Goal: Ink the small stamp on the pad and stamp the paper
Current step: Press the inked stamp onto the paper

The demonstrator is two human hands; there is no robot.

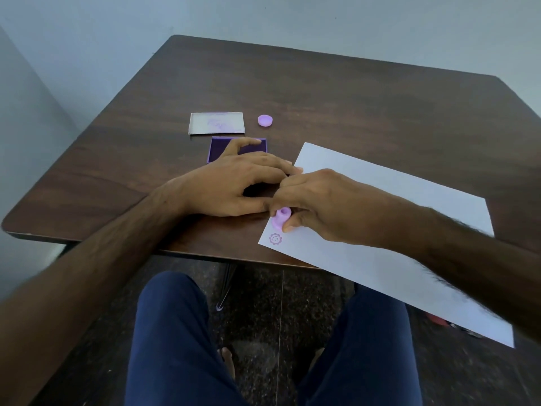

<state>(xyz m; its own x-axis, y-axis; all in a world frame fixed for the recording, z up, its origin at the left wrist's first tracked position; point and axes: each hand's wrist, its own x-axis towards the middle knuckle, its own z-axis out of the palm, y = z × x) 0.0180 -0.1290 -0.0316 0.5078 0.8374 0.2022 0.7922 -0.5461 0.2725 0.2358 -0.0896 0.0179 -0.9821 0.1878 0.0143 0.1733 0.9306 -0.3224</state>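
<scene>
My right hand [328, 206] pinches the small pink stamp [281, 218] between thumb and fingers, its base down on the near left corner of the white paper [395, 224]. Just below it on the paper is a pink flower-shaped print [275, 239]. My left hand [231, 186] rests flat on the brown table [351, 106], fingers spread, its fingertips on the paper's left edge. The open purple ink pad [216, 150] lies just behind that hand and is partly hidden by its fingers.
The ink pad's clear lid [217, 123] lies behind the pad, and a small pink stamp cap [265, 121] sits to its right. The paper overhangs the table's near edge at the right. My legs in blue trousers [175, 341] are below the table.
</scene>
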